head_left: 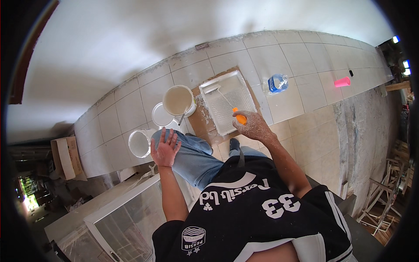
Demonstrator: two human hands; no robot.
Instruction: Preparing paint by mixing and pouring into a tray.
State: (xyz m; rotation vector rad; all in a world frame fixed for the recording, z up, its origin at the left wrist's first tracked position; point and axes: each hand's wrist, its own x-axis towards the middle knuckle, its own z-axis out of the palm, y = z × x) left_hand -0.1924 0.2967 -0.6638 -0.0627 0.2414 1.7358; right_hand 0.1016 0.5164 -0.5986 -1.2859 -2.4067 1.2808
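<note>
My right hand (252, 126), speckled with white paint, is closed round the orange handle of a small paint roller (240, 117). The white roller head rests at the far left end of a white paint tray (232, 105), which lies on a sheet of brown cardboard (204, 120). Palm up, my left hand (166, 149) is held with its fingers spread and nothing in it, just over my knee. Left of the tray stands a bucket of pale paint (178, 99) with a stick-like handle leaning on its rim. A second white bucket (140, 144) is beside my left hand.
A round white lid (162, 114) lies by the paint bucket. To the right are a clear plastic bottle with a blue label (277, 83) and a pink cup (342, 82). A white wall (174, 35) borders the tiles; a cardboard box (67, 158) and a glass-fronted cabinet (131, 218) stand left.
</note>
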